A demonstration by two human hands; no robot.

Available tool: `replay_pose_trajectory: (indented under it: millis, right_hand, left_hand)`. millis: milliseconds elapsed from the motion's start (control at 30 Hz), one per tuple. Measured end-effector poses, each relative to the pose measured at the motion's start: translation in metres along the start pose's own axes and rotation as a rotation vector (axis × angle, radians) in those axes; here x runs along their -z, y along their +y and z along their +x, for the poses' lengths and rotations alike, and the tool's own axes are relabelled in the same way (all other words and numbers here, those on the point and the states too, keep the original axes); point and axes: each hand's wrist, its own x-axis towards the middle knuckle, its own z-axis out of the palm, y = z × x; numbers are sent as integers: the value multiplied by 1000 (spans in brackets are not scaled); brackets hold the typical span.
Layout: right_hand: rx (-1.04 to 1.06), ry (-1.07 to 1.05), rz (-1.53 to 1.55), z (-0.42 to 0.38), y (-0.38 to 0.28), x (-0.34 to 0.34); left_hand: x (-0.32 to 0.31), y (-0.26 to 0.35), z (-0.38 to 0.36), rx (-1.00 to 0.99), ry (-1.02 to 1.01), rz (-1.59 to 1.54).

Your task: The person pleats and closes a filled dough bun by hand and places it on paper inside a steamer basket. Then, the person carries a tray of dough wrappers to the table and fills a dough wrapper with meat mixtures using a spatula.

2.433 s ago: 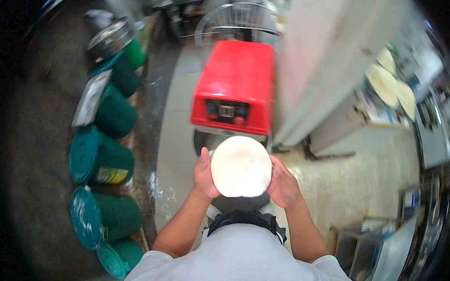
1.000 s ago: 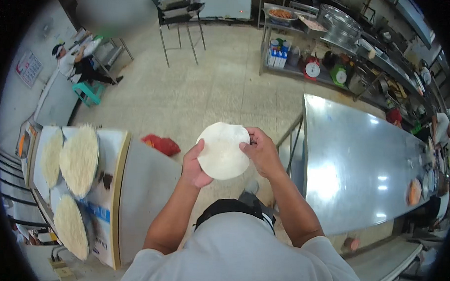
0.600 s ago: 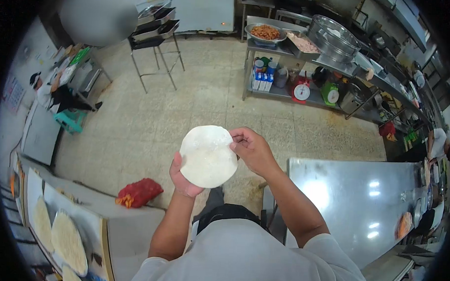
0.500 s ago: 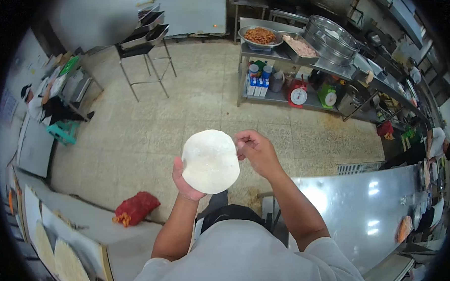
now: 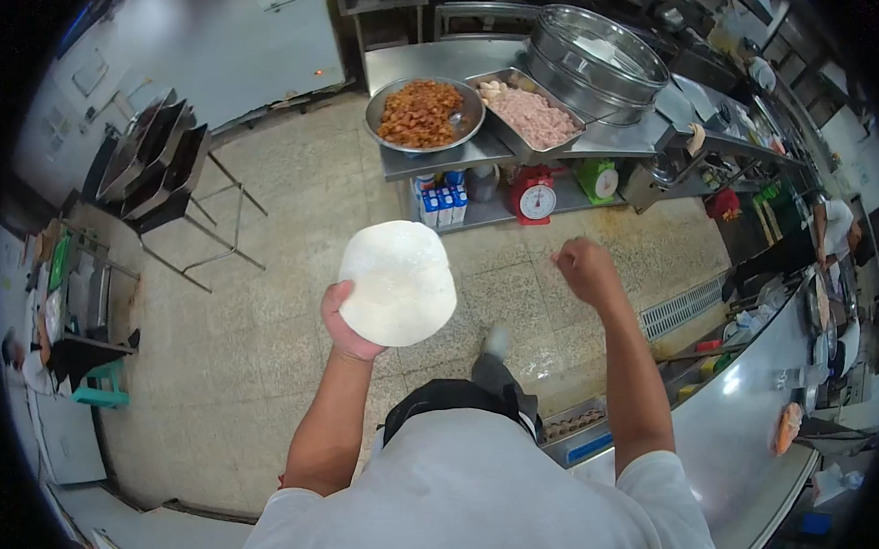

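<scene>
Well, just left of centre my left hand [image 5: 348,333] had its grip around the lower-left edge of a pale disc [image 5: 401,281], thumb uppermost, fingers hidden beneath. The disc, probably dough, sat near the frame's middle; I judged it light, soft and easily creased, best borne on a spread palm rather than pinched at the rim. Above stood a metal bowl [image 5: 473,109] of brown chunks [image 5: 418,114]. Right of centre my right hand [image 5: 587,270] hung apart, curled loosely, nothing showing in its grip.
</scene>
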Motion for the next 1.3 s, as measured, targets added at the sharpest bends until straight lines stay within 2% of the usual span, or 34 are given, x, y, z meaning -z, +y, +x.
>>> replay_pose_trajectory:
  millis: [33, 167, 233, 267, 333, 400, 467, 533, 600, 633, 733, 800, 833, 900, 1000, 1067, 1100, 1200, 1300]
  right_hand:
    - [92, 86, -26, 22, 19, 2]
    - [107, 129, -152, 149, 87, 27]
    - [223, 225, -440, 212, 131, 38]
    - [246, 216, -440, 246, 156, 42]
    - [266, 243, -762, 301, 201, 47]
    - [239, 98, -844, 329, 229, 51]
    - [147, -256, -837, 353, 242, 50]
    - [155, -435, -759, 369, 254, 46]
    - [239, -470, -722, 380, 259, 58]
    - [282, -495, -688, 386, 255, 70]
    - [199, -575, -815, 400, 198, 125]
    - [228, -411, -737, 404, 168, 154]
    - [238, -409, -748, 407, 154, 158]
    - [329, -271, -610, 415, 127, 157]
    - [447, -283, -489, 446, 101, 114]
    - [496, -302, -464, 468, 88, 71]
    - [530, -249, -436, 475, 81, 52]
    - [640, -213, -403, 479, 43, 30]
    - [784, -247, -337, 460, 24, 9]
  left_hand:
    - [-1, 1, 16, -20, 2, -68]
    - [21, -7, 86, -139, 54, -8]
    - [31, -25, 122, -206, 111, -34]
    - [34, -31, 149, -228, 120, -41]
    - [30, -49, 181, -208, 82, -123]
    - [19, -66, 213, -312, 178, -108]
    - [11, -77, 237, -418, 279, -114]
    - [7, -75, 255, -355, 200, -160]
    - [10, -69, 266, -393, 200, -163]
    - [13, -66, 270, -406, 174, -159]
    - [23, -50, 279, -435, 148, -140]
    - [26, -41, 276, -463, 143, -138]
    - [26, -36, 272, -495, 148, -110]
    - [33, -28, 260, -531, 153, -87]
    - [50, -29, 241, -557, 181, -131]
    - [52, -30, 230, -560, 291, -120]
    - [51, -30, 227, -572, 293, -123]
    - [55, -35, 212, -581, 361, -135]
    - [75, -44, 195, -565, 333, -192]
